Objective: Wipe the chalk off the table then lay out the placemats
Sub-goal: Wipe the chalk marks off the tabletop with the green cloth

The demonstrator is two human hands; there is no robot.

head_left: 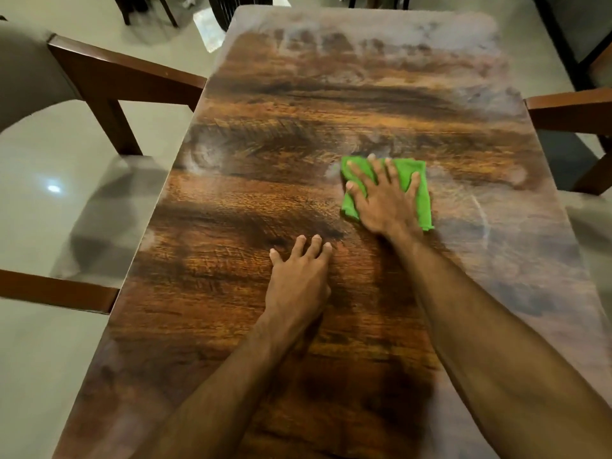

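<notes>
A long wooden table (265, 134) runs away from me. A pale chalk haze (516, 260) covers its right side and far end, and a smaller chalk patch (202, 157) sits near the left edge. A green cloth (422, 200) lies flat on the table right of centre. My right hand (384, 200) presses down on the green cloth with fingers spread. My left hand (298, 276) rests flat on bare wood nearer to me, fingers slightly apart, holding nothing. No placemats are in view.
A wooden chair (109, 81) with a pale seat stands at the table's left side, and another chair rail (56, 289) pokes in lower left. A chair (569, 111) stands at the right. Dark chair legs show beyond the far end. Pale tiled floor surrounds the table.
</notes>
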